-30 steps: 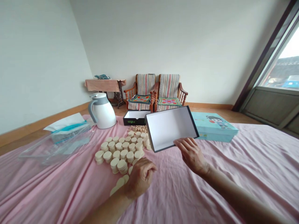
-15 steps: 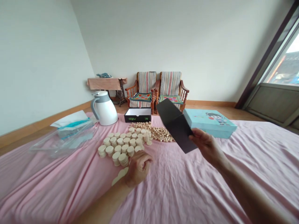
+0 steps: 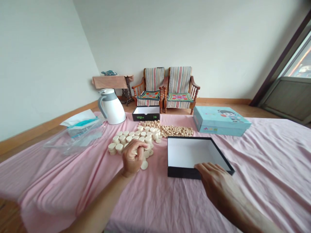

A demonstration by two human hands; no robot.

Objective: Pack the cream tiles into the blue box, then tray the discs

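Observation:
Curled closed, my left hand (image 3: 133,155) is over the near edge of the stacked round pale wooden discs (image 3: 119,147); its palm side is hidden, so anything inside cannot be made out. A few loose discs lie flat beside it. My right hand (image 3: 215,179) grips the near wall of a shallow black box lid (image 3: 181,173), fingers hooked over the rim. The lid stands on the pink cloth with its white inside facing up. Small wooden beads (image 3: 177,131) lie in a spread behind it.
A smaller black box (image 3: 145,117), a white jug (image 3: 114,108) and a tissue pack (image 3: 84,123) by clear plastic trays stand at the back and left. A light-blue box (image 3: 221,121) is at the right. Two wooden chairs (image 3: 179,79) stand beyond the pink cloth (image 3: 155,200).
The black lid, held tilted in the air before, has come down onto the cloth with its inside up. My left hand has moved left and forward over the discs. Near discs now lie scattered.

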